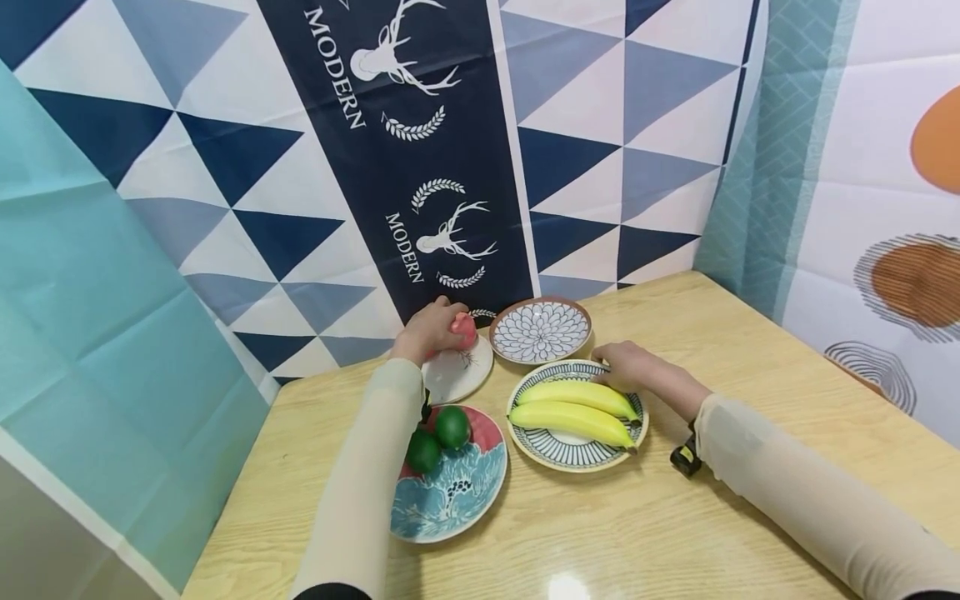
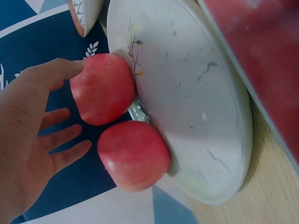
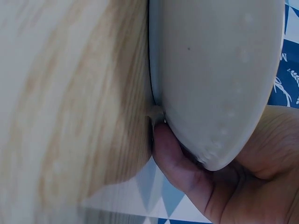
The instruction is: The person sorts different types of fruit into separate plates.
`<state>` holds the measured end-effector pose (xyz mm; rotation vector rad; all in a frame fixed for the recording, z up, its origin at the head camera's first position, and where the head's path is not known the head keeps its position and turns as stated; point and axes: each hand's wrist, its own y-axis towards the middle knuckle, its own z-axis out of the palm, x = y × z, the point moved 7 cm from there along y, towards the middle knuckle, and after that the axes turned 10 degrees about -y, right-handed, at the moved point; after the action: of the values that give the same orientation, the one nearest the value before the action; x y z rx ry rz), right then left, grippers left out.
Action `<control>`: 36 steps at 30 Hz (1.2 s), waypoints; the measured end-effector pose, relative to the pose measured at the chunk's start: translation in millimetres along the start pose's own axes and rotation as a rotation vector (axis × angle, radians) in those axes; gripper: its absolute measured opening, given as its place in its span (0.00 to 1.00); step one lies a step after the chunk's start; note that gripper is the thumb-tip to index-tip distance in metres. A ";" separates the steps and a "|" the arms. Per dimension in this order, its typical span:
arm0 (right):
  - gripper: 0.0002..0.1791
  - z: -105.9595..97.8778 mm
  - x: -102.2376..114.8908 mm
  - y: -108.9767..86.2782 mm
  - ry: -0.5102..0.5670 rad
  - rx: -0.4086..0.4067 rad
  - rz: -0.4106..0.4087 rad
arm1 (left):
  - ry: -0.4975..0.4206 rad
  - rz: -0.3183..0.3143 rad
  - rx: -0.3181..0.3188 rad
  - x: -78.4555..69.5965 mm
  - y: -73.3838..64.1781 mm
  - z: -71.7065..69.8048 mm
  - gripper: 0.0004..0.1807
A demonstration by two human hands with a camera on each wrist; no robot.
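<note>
Two red apples (image 2: 103, 88) lie side by side at the edge of a small white plate (image 2: 187, 93) at the back of the table. My left hand (image 1: 431, 332) is over that edge. In the left wrist view its thumb touches the upper apple, while the other fingers are spread and apart from both. My right hand (image 1: 626, 367) grips the far right rim of a striped plate (image 1: 573, 457) holding two yellow bananas (image 1: 573, 421). From the right wrist view, a finger is tucked under the plate's pale underside (image 3: 219, 70).
A flower-patterned plate (image 1: 540, 332) with a brown rim stands at the back, against the printed cloth wall (image 1: 465, 167). Below my left forearm is a blue and red plate (image 1: 480, 479) with two dark green round fruits (image 1: 452, 427). The wooden table (image 1: 735, 350) extends to the right.
</note>
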<state>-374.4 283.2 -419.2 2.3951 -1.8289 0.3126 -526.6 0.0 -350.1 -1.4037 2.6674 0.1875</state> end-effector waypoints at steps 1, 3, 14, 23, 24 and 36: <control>0.10 -0.7 0.1 -0.6 -0.004 -0.002 -0.003 | -0.001 -0.010 0.005 0.8 0.8 0.3 0.35; 0.10 -1.8 0.5 -1.9 -0.007 -0.003 -0.010 | -0.014 -0.024 0.006 3.6 1.3 1.1 0.35; 0.11 -2.1 1.9 -4.3 -0.005 0.005 -0.002 | -0.057 -0.043 0.026 15.6 11.3 13.0 0.37; 0.10 -2.2 1.9 -3.0 -0.006 0.010 0.001 | -0.054 -0.017 0.047 7.4 17.5 16.6 0.38; 0.10 -2.1 2.0 -2.4 -0.006 0.010 0.001 | -0.049 -0.016 0.046 7.0 17.6 16.2 0.38; 0.11 -0.1 0.1 -0.1 -0.013 0.009 0.010 | -0.019 0.007 0.066 0.8 16.1 18.0 0.35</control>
<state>-374.3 283.1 -419.0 2.3998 -1.8493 0.3074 -539.4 11.4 -367.1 -1.3668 2.6381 0.1118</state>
